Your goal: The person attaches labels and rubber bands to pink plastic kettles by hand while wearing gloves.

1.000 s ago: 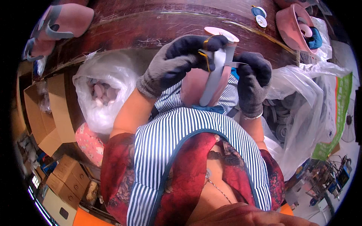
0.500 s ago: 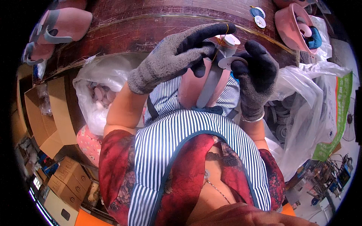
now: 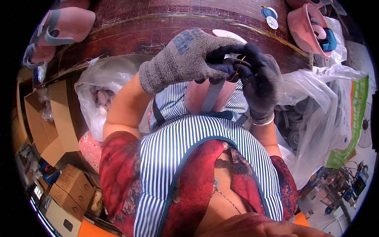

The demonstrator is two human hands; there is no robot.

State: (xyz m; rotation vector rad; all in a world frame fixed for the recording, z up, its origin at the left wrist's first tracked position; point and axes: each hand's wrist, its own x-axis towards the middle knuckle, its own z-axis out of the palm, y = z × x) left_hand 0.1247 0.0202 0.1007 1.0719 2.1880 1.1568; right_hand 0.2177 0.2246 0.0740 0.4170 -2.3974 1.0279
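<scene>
Both my hands wear grey knit gloves with dark coated fingers, and they meet above a pink plastic jug (image 3: 194, 96) in my lap. A grey handle strip (image 3: 212, 96) runs down the jug's side facing me; its top is hidden behind my hands. My right hand (image 3: 260, 79) pinches a round tag (image 3: 236, 63), seen nearly edge-on, with a thin yellow cord (image 3: 238, 68) looped at the fingers. My left hand (image 3: 197, 57) is closed against the tag's other side; what lies in its fingertips is hidden. Just beyond the hands shows a white-pink round piece (image 3: 229, 35).
Ahead is a dark red wooden table (image 3: 130, 39), with pink jugs (image 3: 71, 25) at left. At its right are round tags (image 3: 271, 23) and a pink tub (image 3: 302, 31). Plastic bags of pink parts (image 3: 103, 96) and grey parts (image 3: 294, 118) flank me; a cardboard box (image 3: 63, 118) stands left.
My left hand has come down and right from above the jug, the cord no longer stretched from its raised finger. My right hand has closed in, bringing the tag against the left fingers.
</scene>
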